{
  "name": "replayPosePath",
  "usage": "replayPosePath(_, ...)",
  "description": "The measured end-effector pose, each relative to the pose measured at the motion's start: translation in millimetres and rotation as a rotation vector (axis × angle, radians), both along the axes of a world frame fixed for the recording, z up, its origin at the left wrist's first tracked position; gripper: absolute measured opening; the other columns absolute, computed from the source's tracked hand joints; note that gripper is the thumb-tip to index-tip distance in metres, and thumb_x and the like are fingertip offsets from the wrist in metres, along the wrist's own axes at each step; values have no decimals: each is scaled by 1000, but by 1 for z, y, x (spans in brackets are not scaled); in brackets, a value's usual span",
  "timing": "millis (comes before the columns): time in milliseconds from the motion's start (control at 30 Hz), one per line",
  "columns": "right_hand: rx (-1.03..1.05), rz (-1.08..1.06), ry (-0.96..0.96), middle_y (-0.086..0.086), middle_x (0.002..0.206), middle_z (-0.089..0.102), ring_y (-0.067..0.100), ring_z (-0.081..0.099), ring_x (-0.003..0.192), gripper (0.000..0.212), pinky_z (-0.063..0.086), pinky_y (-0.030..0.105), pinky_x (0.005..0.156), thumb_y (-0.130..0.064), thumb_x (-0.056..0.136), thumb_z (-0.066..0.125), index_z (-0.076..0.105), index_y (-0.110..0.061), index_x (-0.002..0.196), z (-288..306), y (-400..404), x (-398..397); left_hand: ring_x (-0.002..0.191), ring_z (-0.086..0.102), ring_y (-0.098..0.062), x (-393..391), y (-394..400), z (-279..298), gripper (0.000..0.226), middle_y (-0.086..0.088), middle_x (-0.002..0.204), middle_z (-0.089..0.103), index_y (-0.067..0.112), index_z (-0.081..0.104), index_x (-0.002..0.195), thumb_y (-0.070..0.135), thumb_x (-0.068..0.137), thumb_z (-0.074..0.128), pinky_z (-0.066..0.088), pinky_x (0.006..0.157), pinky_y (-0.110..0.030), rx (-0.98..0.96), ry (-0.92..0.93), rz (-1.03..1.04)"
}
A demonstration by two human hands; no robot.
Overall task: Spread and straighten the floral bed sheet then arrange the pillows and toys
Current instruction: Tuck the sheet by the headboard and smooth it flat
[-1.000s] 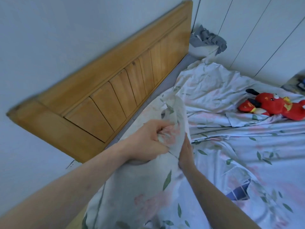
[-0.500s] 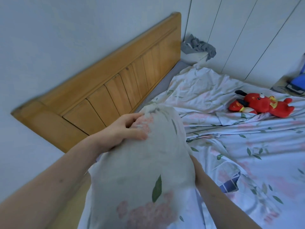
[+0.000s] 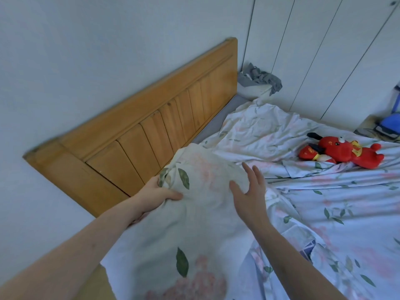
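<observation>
Presently: left hand [image 3: 159,194] gripping bunched edge of floral bed sheet [image 3: 201,215] beside wooden headboard [image 3: 151,128]; right hand [image 3: 249,191] fingers spread, flat against raised fabric. Red plush toy [image 3: 342,151] lying on rumpled sheet, well apart.

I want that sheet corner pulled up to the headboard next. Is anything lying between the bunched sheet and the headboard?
Nothing visible does. The left hand grips the floral sheet right beside the wooden headboard; only bare grey mattress shows along it. The red plush toy lies well off to the right.
</observation>
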State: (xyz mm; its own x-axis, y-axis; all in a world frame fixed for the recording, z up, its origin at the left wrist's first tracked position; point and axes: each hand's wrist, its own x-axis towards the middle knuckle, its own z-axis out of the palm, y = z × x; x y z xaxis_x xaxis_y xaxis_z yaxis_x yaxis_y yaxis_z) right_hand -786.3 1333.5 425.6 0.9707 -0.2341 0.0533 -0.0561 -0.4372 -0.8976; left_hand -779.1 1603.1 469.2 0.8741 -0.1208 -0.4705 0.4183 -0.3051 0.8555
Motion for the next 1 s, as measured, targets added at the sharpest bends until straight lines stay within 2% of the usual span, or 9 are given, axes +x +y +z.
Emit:
replayPosePath(67, -18, 130, -149, -22, 163, 20, 2, 19, 150, 51, 25, 33, 115, -35, 101, 58, 42, -48, 148, 16, 11, -2, 101, 74, -24, -7, -6, 4, 44, 0, 111, 77, 27, 74, 114, 7, 76, 83, 60, 90, -43, -140, -42, -13)
replayPosePath(200, 151, 312, -130, -31, 158, 32, -9, 26, 146, 44, 27, 28, 117, -55, 105, 38, 41, -52, 148, 15, 35, -7, 110, 71, -32, -15, -34, 17, 52, -11, 120, 74, 14, 70, 123, 7, 73, 81, 57, 93, -49, -282, -117, -100)
replayPosePath(300, 292, 310, 138, -28, 151, 45, -4, 38, 141, 43, 30, 28, 118, -58, 106, 31, 42, -52, 146, -23, 32, -12, 115, 68, -33, -14, -41, 25, 50, -12, 123, 72, 10, 71, 122, 6, 73, 80, 53, 99, -51, -291, -157, -178)
replayPosePath(433, 153, 135, 413, -5, 163, 35, 17, 33, 149, 52, 26, 38, 122, -46, 108, 36, 33, -30, 157, -47, 4, -9, 113, 69, -32, -7, -33, 23, 45, -11, 120, 74, 9, 73, 117, 5, 73, 79, 53, 99, -51, -242, -197, -183)
replayPosePath(567, 255, 105, -96, -27, 161, 27, -1, 23, 150, 51, 25, 33, 120, -58, 103, 40, 36, -47, 153, -2, 19, -4, 104, 73, -26, 5, -34, 20, 42, -8, 112, 77, 15, 77, 111, 5, 70, 77, 57, 90, -44, -232, -198, -81)
replayPosePath(700, 83, 319, -331, -18, 167, 18, 8, 14, 155, 54, 17, 31, 125, -49, 107, 38, 27, -38, 159, 4, 55, -11, 106, 73, -26, 14, -54, 17, 49, -5, 114, 76, 18, 76, 114, 0, 68, 76, 59, 83, -36, -347, -143, 39)
replayPosePath(833, 53, 212, -18, -22, 165, 20, 1, 17, 152, 54, 17, 35, 126, -53, 108, 25, 21, -40, 160, -55, 42, -26, 106, 73, -24, 18, -63, 16, 50, 0, 117, 76, 25, 77, 114, -4, 73, 71, 61, 79, -34, -486, -84, 145)
replayPosePath(933, 61, 155, 435, -2, 165, 29, 18, 26, 152, 55, 19, 38, 126, -47, 109, 24, 27, -24, 159, -87, 14, -33, 109, 72, -29, 16, -62, 17, 61, -2, 121, 74, 24, 71, 124, 2, 67, 75, 57, 94, -49, -463, -61, 149)
replayPosePath(1000, 100, 36, 422, 0, 166, 27, 19, 24, 153, 53, 19, 41, 125, -48, 108, 27, 29, -27, 157, -88, 7, -44, 109, 71, -32, 22, -54, 20, 65, -4, 121, 74, 19, 69, 126, 5, 62, 77, 55, 98, -54, -464, -85, 215)
